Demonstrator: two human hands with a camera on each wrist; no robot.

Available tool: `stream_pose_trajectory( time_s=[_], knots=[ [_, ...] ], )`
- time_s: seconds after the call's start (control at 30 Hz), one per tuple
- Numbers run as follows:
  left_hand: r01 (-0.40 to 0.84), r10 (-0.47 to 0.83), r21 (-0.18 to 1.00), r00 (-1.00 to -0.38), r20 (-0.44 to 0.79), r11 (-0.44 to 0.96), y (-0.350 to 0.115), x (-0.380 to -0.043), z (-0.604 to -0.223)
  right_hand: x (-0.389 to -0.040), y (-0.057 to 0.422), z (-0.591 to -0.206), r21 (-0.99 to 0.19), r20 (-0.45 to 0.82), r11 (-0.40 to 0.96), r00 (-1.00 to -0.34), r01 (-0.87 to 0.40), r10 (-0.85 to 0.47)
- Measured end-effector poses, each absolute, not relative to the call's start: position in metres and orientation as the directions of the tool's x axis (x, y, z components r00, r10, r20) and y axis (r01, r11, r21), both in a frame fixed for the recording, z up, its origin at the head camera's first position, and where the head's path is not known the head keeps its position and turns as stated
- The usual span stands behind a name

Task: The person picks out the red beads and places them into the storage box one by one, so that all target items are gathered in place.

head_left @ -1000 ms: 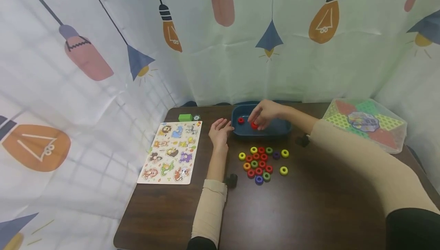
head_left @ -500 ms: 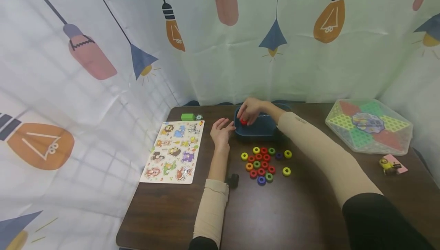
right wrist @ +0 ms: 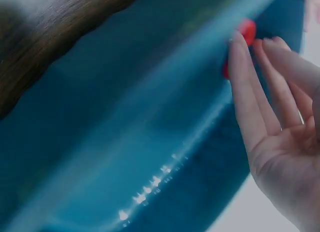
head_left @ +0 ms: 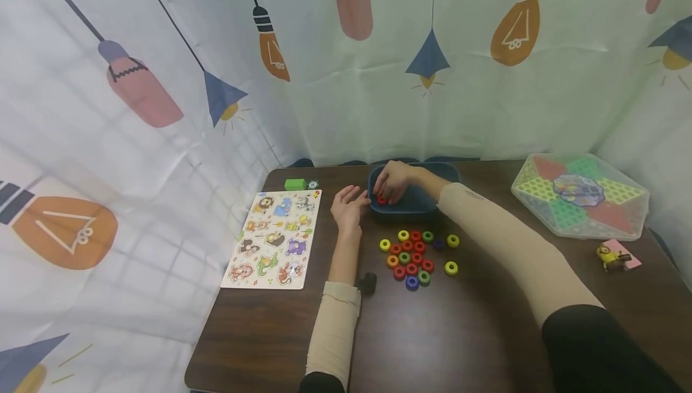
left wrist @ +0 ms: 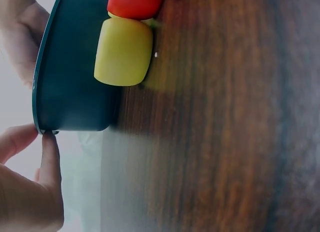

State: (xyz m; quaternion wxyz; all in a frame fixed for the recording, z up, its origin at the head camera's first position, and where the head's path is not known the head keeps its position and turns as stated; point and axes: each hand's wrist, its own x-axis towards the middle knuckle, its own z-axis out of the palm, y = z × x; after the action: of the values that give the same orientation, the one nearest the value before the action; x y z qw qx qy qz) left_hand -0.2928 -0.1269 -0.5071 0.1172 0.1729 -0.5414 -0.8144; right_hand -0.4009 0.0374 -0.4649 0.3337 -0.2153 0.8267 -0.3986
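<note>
My right hand (head_left: 394, 180) is down inside the dark blue tray (head_left: 418, 202) at its left end. Its fingertips pinch a small red ring (right wrist: 247, 32); more red shows just below it, partly hidden by the fingers. At the tray's left corner, my left hand (head_left: 346, 208) pinches the rim between thumb and a fingertip, as the left wrist view shows. In front of the tray lies a loose group of red, yellow, green, orange and blue rings, with a yellow ring (head_left: 451, 268) a little apart on the right.
An animal puzzle board (head_left: 273, 240) lies on the left, a green block (head_left: 295, 184) behind it. At the back right is a clear hexagonal box (head_left: 581, 196), with a small yellow figure (head_left: 611, 257) in front. A patterned curtain (head_left: 346, 104) rises behind the table.
My right hand has moved left across the tray with a red ring, then dipped slightly at the left end. The left hand keeps its place at the rim. The view has shifted slightly.
</note>
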Motion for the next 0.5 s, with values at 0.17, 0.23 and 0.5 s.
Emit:
stream_pose_trajectory(
  time_s=[0.17,0.23,0.5],
  knots=[
    [0.008,-0.382,0.928,-0.913,-0.146,-0.372,-0.127,-0.293,-0.506,-0.394,0.050,-0.441,-0.837,-0.329,0.538,-0.691,-0.103,-0.644],
    [0.005,-0.381,0.931,-0.913,-0.144,-0.364,-0.126,-0.294,-0.506,-0.388,0.056,-0.430,-0.848,-0.304,0.515,-0.678,-0.128,-0.669],
    [-0.013,-0.368,0.933,-0.917,-0.155,-0.361,-0.125,-0.294,-0.511,-0.337,0.083,-0.404,-0.833,-0.233,0.487,-0.631,-0.263,-0.740]
  ],
)
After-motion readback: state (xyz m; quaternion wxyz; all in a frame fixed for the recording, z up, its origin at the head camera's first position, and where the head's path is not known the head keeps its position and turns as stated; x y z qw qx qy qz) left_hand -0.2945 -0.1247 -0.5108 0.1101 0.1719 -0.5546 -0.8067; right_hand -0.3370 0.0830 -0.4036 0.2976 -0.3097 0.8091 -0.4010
